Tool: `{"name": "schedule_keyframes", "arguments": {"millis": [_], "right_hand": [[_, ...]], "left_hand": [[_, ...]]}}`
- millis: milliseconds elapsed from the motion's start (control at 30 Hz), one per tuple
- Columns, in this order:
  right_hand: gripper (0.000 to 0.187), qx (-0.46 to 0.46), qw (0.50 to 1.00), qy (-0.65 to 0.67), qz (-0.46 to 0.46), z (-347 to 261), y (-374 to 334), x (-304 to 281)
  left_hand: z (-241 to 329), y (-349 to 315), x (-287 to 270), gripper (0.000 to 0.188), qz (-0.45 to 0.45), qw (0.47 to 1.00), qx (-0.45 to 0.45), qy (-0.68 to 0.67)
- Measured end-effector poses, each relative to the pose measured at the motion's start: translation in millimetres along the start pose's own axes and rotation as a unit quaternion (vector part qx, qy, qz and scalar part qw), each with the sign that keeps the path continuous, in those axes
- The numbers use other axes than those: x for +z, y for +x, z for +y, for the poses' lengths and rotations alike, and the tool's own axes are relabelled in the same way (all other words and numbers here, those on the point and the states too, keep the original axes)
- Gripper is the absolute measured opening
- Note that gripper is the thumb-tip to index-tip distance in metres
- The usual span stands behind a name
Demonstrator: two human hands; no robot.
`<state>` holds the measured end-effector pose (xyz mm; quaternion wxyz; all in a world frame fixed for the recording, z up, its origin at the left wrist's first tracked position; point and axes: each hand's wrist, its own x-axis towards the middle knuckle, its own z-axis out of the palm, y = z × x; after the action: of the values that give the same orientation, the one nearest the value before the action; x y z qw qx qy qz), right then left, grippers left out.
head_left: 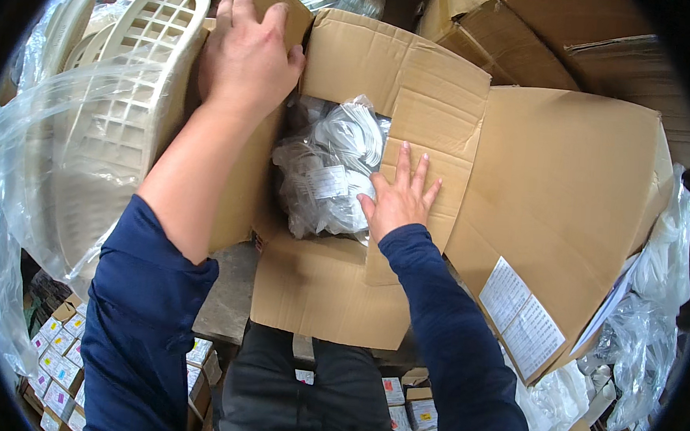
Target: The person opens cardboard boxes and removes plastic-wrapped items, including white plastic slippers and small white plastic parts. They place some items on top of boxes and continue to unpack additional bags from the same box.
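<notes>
A cardboard box [333, 286] with its flaps folded outward stands in front of me. Inside it lie clear plastic bags [301, 165] of white, curved, layered pieces [350, 133], with a printed white label [327, 182] on one. My right hand [401, 199] rests on the right flap [437, 126], fingers spread, thumb near the bagged pieces. At the upper left, my left hand [252, 56] lies against the raised left flap [283, 6], its fingers stretched toward the top edge and holding nothing that shows. Its palm is hidden.
Beige shoe soles [132, 84] in clear plastic [16, 164] stand at left. Another carton [551, 196] with a white paper label [520, 317] tilts at right. Larger cartons [607, 66] sit behind. Small labelled boxes [59, 364] lie below, and crumpled plastic [629, 351] fills the right side.
</notes>
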<state>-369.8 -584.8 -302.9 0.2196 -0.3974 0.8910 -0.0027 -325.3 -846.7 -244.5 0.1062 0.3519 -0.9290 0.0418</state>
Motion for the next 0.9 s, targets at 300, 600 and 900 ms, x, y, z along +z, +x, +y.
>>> {"name": "schedule_keyframes", "arguments": {"millis": [300,600,900], "right_hand": [[0.058,0.057,0.968,0.076,0.234,59,-61,-97],[0.035,0.300,0.937,0.078,0.164,79,-29,-77],[0.031,0.305,0.940,0.032,0.148,79,-30,-77]], "left_hand": [[-1,7,-46,0.075,-0.245,0.948,0.103,0.175],[-14,20,-76,0.104,-0.385,0.844,0.256,0.272],[-19,14,-68,0.111,-0.353,0.847,0.273,0.289]]}}
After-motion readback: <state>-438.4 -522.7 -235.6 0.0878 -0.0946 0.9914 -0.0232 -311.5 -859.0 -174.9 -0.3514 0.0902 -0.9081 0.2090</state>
